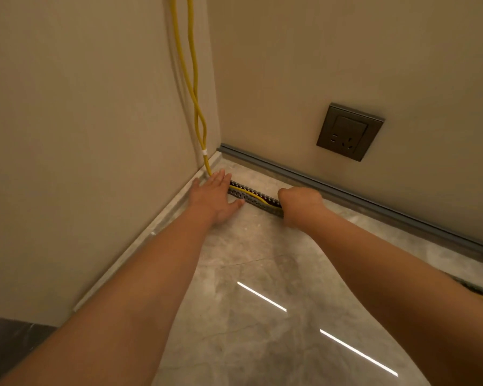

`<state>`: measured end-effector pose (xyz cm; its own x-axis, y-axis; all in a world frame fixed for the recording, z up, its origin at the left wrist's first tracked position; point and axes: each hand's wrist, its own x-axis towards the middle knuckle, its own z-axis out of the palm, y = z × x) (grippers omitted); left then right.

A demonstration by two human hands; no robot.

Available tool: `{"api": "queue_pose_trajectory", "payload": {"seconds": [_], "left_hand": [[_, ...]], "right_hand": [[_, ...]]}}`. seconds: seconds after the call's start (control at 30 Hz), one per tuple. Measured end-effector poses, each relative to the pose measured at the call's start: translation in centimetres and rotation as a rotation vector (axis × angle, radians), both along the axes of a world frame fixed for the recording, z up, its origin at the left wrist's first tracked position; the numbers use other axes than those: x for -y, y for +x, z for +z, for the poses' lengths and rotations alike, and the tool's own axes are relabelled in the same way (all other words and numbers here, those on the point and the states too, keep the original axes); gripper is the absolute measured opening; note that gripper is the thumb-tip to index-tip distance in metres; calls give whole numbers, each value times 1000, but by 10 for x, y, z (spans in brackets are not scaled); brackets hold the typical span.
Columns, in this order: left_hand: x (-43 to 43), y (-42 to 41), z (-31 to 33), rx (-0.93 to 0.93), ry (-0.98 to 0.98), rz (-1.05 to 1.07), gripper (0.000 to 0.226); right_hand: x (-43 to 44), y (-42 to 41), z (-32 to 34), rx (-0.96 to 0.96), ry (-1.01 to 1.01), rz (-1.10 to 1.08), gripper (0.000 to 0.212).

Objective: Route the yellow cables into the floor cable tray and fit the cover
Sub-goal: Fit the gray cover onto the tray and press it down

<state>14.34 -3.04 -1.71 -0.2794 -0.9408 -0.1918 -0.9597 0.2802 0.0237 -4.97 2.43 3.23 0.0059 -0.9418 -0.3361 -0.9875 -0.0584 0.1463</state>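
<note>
From the head camera, the left hand (216,197) lies flat and open on the floor (262,274) at the tray's corner end, likely steadying the cables where they drop in. The yellow cables (197,107) hang down the wall corner at 12 o'clock, then run inside the slotted tray (251,197) toward 4 o'clock. The right hand (299,203) is clenched over the tray, seemingly pressing or gripping cable; its fingers are hidden. No cover is visible, so fitting it remains
</note>
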Motion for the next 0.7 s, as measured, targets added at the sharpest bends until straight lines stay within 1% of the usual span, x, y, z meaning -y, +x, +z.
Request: {"api": "queue_pose_trajectory", "payload": {"seconds": [0.13, 0.23, 0.33, 0.4, 0.47, 0.53, 0.6, 0.7], "left_hand": [[17, 16, 5, 37, -14, -35, 79], [28, 27, 4, 11, -65, -132, 76], [29, 33, -1, 32, -105, -197, 77], [31, 36, -4, 33, -111, -220, 78], [35, 40, -8, 5, -106, -250, 78], [38, 44, -10, -30, -85, -277, 77], [43, 45, -8, -64, -70, -290, 75], [49, 44, -3, -114, -73, -303, 70]], "right_hand": [[9, 4, 3, -40, 47, -81, 39], [17, 11, 3, -108, 72, -145, 40], [23, 19, 2, -144, 90, -200, 38], [29, 28, -1, -78, 57, -214, 40], [34, 45, -6, 62, -57, -185, 41], [38, 62, -11, 184, -147, -155, 36], [41, 73, -12, 186, -167, -153, 32], [45, 77, -11, 141, -149, -190, 33]]}}
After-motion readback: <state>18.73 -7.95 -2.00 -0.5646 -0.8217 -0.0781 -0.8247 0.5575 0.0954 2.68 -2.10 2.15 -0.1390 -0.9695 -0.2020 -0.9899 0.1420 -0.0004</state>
